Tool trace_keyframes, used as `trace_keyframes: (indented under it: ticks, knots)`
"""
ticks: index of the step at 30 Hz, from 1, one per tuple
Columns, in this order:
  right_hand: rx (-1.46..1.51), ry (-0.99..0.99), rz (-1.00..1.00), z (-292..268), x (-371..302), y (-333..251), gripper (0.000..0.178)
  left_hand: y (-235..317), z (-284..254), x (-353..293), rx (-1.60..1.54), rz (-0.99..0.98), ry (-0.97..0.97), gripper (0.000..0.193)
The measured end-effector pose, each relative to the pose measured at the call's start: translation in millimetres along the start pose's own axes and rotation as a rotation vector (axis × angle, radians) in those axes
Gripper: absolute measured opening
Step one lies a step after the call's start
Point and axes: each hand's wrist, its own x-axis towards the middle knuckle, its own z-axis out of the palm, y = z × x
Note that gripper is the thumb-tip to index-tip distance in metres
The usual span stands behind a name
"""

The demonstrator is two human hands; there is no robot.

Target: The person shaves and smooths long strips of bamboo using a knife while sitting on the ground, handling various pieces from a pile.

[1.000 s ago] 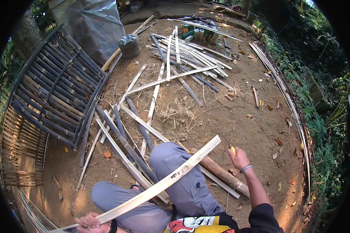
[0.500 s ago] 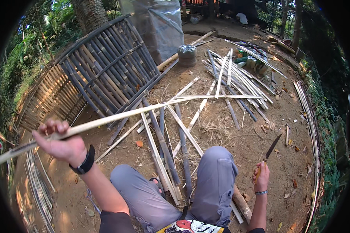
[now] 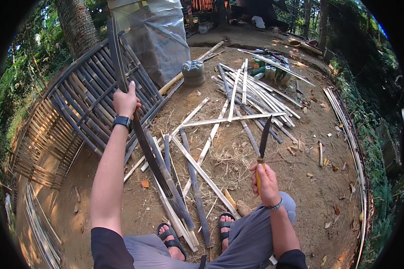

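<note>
My left hand (image 3: 126, 101), arm stretched forward, is closed around a long bamboo strip (image 3: 144, 145) whose dark outer side shows. It stands steeply, its top near the plastic sheeting and its lower end over the bamboo pieces between my feet. In my right hand (image 3: 265, 183) is a knife (image 3: 264, 140), gripped by its yellow-brown handle with the dark blade pointing up. The blade is apart from the strip. Dark bamboo poles (image 3: 195, 188) and pale split strips (image 3: 206, 172) lie crossed on the ground before me.
A dark bamboo rack (image 3: 97, 92) leans at the left, beside a woven slatted panel (image 3: 49, 144). Farther off are a heap of pale strips (image 3: 258, 96), a plastic jug (image 3: 193, 73) and several cans (image 3: 270, 71). Long strips (image 3: 349, 139) line the right edge, and a bundle (image 3: 41, 226) lies at lower left.
My left hand has moved right and forward, swinging the strip from slanted to steep, with its dark side now showing. My right hand has risen leftward with the knife. The view has shifted.
</note>
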Motion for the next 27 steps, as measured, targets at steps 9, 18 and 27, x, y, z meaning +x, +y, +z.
trace_keyframes:
  ticks: [9, 18, 27]
  knots:
    - [0.120, 0.194, -0.207, -24.5, 13.4, -17.8, 0.023, -280.8, 106.8, -27.4, 0.766, -0.196, -0.283, 0.093]
    - [-0.449, 0.519, 0.094, -241.3, 144.7, 195.1, 0.024, -302.6, -58.6, -103.1, 1.210, 0.210, -1.432, 0.065]
    - [-1.096, 0.646, 0.114, -256.2, 328.2, 286.3, 0.041, -271.8, -251.5, -135.2, 0.928, -0.501, -1.090, 0.048]
